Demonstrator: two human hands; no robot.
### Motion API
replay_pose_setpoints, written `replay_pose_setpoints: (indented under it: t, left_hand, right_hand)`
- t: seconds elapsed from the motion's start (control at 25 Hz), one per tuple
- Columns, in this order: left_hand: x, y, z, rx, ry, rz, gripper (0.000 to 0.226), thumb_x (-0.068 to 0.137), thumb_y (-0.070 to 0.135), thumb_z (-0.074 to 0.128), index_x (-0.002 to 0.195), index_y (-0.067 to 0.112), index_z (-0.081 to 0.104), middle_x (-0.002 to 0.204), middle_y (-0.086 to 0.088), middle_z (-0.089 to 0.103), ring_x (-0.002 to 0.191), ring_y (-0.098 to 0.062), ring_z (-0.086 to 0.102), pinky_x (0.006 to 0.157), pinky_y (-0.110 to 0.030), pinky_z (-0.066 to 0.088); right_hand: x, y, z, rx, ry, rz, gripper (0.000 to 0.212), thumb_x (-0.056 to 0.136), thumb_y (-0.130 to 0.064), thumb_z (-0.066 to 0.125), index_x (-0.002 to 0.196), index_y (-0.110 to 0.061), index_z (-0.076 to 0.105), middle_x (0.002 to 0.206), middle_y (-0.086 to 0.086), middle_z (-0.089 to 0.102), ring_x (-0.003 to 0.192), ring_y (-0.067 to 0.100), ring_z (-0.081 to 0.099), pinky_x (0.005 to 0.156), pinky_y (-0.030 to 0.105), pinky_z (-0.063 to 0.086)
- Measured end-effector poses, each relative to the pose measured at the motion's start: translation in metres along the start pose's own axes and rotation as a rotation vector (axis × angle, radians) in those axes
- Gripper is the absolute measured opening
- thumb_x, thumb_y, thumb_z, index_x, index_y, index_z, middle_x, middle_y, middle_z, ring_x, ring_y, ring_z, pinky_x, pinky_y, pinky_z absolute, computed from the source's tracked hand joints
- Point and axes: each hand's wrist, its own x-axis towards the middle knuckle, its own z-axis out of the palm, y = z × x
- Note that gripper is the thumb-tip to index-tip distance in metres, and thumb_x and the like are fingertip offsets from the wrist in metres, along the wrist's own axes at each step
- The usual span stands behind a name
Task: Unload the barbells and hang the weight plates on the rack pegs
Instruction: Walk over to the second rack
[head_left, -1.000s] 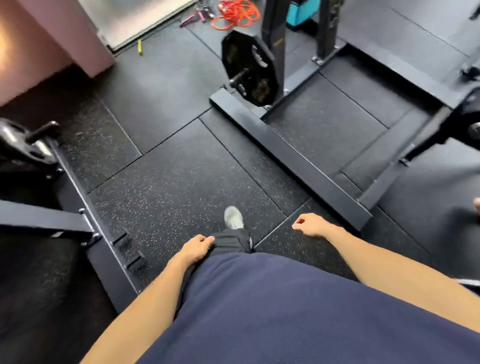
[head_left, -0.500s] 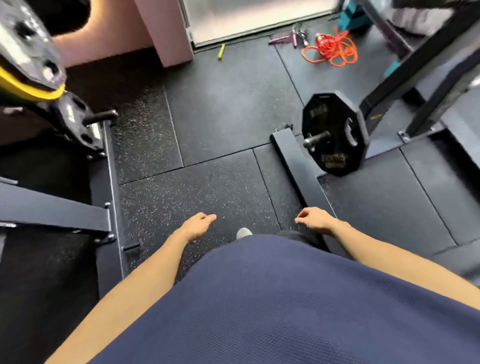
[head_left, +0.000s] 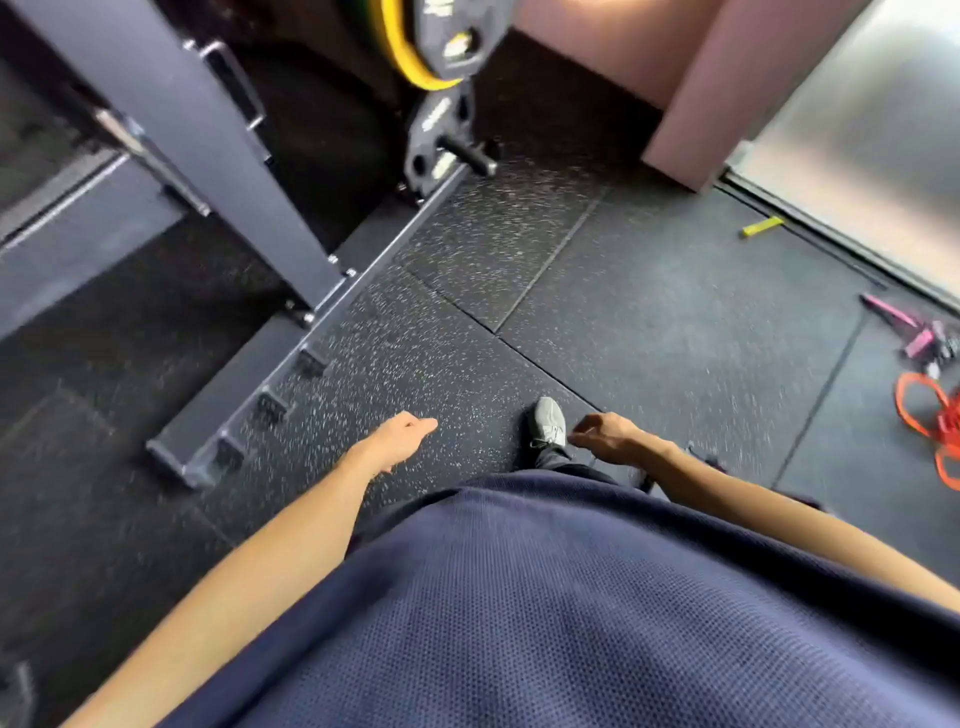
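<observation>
A dark steel rack (head_left: 218, 156) fills the upper left, its base rail running down to the floor. On its side hang a small black weight plate (head_left: 434, 143) on a short peg (head_left: 467, 153) and, above it, a yellow-rimmed plate (head_left: 410, 52) with a black plate (head_left: 457, 31) in front of it. My left hand (head_left: 400, 439) hangs loosely over the speckled floor and holds nothing. My right hand (head_left: 605, 436) is loosely curled beside my grey shoe, also holding nothing. No barbell is in view.
Black rubber floor tiles (head_left: 649, 312) spread ahead. A pink wall corner (head_left: 701, 104) and a bright doorway (head_left: 857, 130) stand at the upper right. A yellow strip (head_left: 761, 227), pink tools (head_left: 904, 327) and an orange cord (head_left: 930, 415) lie at the right edge.
My view has swung left: the left rack and its plates have come close at the top, and the octagonal plate on the right rack has left the frame. Both hands stay low with nothing in them.
</observation>
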Motion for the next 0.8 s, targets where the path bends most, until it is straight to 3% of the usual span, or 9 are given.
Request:
replay_pose_setpoints:
  t: [0.08, 0.2, 0.28, 0.36, 0.44, 0.52, 0.6, 0.68, 0.8]
  left_hand:
    - [-0.009, 0.012, 0.015, -0.168, 0.066, -0.099, 0.038, 0.096, 0.056, 0.041, 0.107, 0.022, 0.051, 0.085, -0.001, 0.048, 0.075, -0.019, 0.045, 0.066, -0.031, 0.036]
    - [-0.026, 0.027, 0.042, -0.371, 0.194, -0.164, 0.038, 0.096, 0.052, 0.046, 0.112, 0.019, 0.054, 0.094, -0.003, 0.053, 0.086, -0.020, 0.049, 0.070, -0.031, 0.037]
    - [-0.033, 0.028, 0.059, -0.491, 0.306, -0.189, 0.035, 0.095, 0.048, 0.051, 0.110, 0.017, 0.057, 0.100, -0.003, 0.056, 0.089, -0.018, 0.050, 0.072, -0.030, 0.035]
    - [-0.044, 0.027, 0.068, -0.576, 0.386, -0.222, 0.035, 0.094, 0.047, 0.054, 0.109, 0.016, 0.059, 0.096, -0.003, 0.058, 0.086, -0.017, 0.052, 0.069, -0.029, 0.036]
    - [-0.059, 0.024, 0.066, -0.639, 0.440, -0.247, 0.037, 0.092, 0.049, 0.056, 0.111, 0.017, 0.060, 0.096, -0.001, 0.058, 0.087, -0.018, 0.053, 0.069, -0.029, 0.036]
    - [-0.072, 0.017, 0.054, -0.683, 0.494, -0.244, 0.037, 0.091, 0.053, 0.056, 0.112, 0.023, 0.058, 0.104, 0.000, 0.060, 0.092, -0.018, 0.054, 0.073, -0.029, 0.036]
    - [-0.089, 0.007, 0.038, -0.712, 0.552, -0.218, 0.039, 0.089, 0.057, 0.054, 0.116, 0.029, 0.054, 0.109, 0.000, 0.061, 0.093, -0.018, 0.057, 0.074, -0.030, 0.038]
    - [-0.102, 0.002, 0.017, -0.713, 0.604, -0.185, 0.044, 0.088, 0.059, 0.054, 0.122, 0.032, 0.051, 0.112, 0.000, 0.059, 0.100, -0.020, 0.058, 0.078, -0.032, 0.040]
    - [-0.121, -0.005, -0.022, -0.654, 0.699, -0.132, 0.045, 0.087, 0.058, 0.053, 0.123, 0.031, 0.048, 0.116, 0.000, 0.057, 0.104, -0.020, 0.056, 0.090, -0.035, 0.042]
  right_hand:
    - [0.023, -0.017, -0.038, -0.080, -0.045, -0.104, 0.030, 0.094, -0.029, 0.057, 0.105, -0.003, 0.068, 0.101, 0.015, 0.069, 0.086, 0.022, 0.060, 0.077, 0.031, 0.046]
    - [0.053, -0.046, -0.078, -0.232, -0.155, -0.245, 0.028, 0.094, -0.024, 0.056, 0.103, 0.000, 0.067, 0.097, 0.018, 0.066, 0.082, 0.018, 0.050, 0.068, 0.027, 0.045]
    - [0.066, -0.066, -0.093, -0.299, -0.214, -0.301, 0.017, 0.093, -0.024, 0.058, 0.102, -0.011, 0.066, 0.095, 0.008, 0.059, 0.086, 0.018, 0.050, 0.063, 0.021, 0.040]
    - [0.076, -0.082, -0.099, -0.343, -0.233, -0.324, 0.014, 0.092, -0.027, 0.060, 0.104, -0.021, 0.063, 0.097, 0.002, 0.057, 0.086, 0.017, 0.052, 0.067, 0.023, 0.042]
    - [0.082, -0.095, -0.097, -0.408, -0.258, -0.356, 0.020, 0.092, -0.026, 0.061, 0.108, -0.016, 0.065, 0.093, 0.004, 0.058, 0.073, 0.015, 0.053, 0.062, 0.018, 0.043]
    - [0.085, -0.109, -0.091, -0.449, -0.268, -0.376, 0.025, 0.092, -0.024, 0.061, 0.112, -0.009, 0.062, 0.084, 0.006, 0.060, 0.055, 0.010, 0.049, 0.046, 0.014, 0.038]
    - [0.083, -0.130, -0.082, -0.470, -0.266, -0.437, 0.034, 0.092, -0.023, 0.062, 0.121, -0.006, 0.057, 0.074, 0.002, 0.058, 0.046, 0.002, 0.048, 0.043, 0.014, 0.035]
    - [0.076, -0.158, -0.081, -0.445, -0.259, -0.510, 0.045, 0.093, -0.022, 0.062, 0.133, -0.005, 0.050, 0.085, 0.004, 0.065, 0.046, -0.001, 0.050, 0.045, 0.013, 0.036]
    - [0.052, -0.207, -0.092, -0.455, -0.184, -0.656, 0.052, 0.093, -0.028, 0.061, 0.141, -0.015, 0.043, 0.131, 0.012, 0.057, 0.069, 0.013, 0.055, 0.055, 0.019, 0.042]
